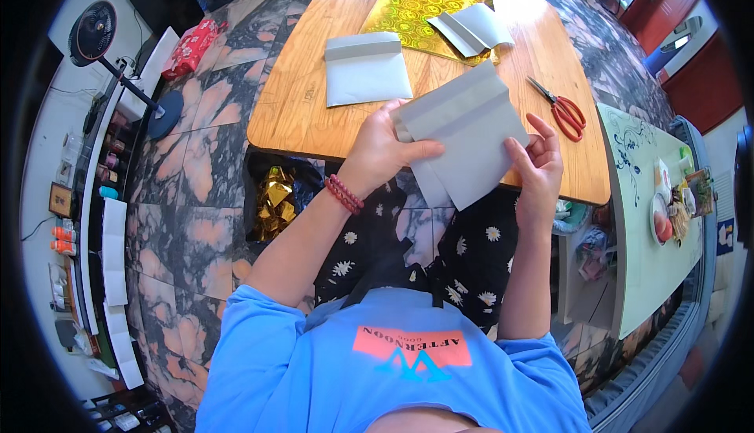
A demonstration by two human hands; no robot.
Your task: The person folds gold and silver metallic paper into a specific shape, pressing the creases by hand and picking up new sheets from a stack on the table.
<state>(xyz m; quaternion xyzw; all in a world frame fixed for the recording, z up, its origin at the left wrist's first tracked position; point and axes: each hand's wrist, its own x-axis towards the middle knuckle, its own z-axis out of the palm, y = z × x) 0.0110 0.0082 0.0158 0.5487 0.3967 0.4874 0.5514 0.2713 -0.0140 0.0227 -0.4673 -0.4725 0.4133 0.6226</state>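
My left hand (382,145) grips the left edge of a pale grey paper piece (465,132), thumb on top. It has a crease across its upper part and is tilted over the table's near edge. A second pale paper layer (433,184) shows beneath it, offset to the left; whether the two are joined cannot be told. At the right edge, my right hand (537,165) pinches the paper with its thumb, other fingers curled behind. A similar grey paper piece (368,73) with a folded top strip lies flat beyond my left hand. Another folded piece (471,29) rests on shiny gold patterned paper (412,11).
Red-handled scissors (568,117) lie on the wooden table (294,120), right of my hands. Below its left edge, a black bag (252,197) holds gold foil scraps (275,206). A pale green table (642,268) adjoins at right. A fan (97,32) stands at left.
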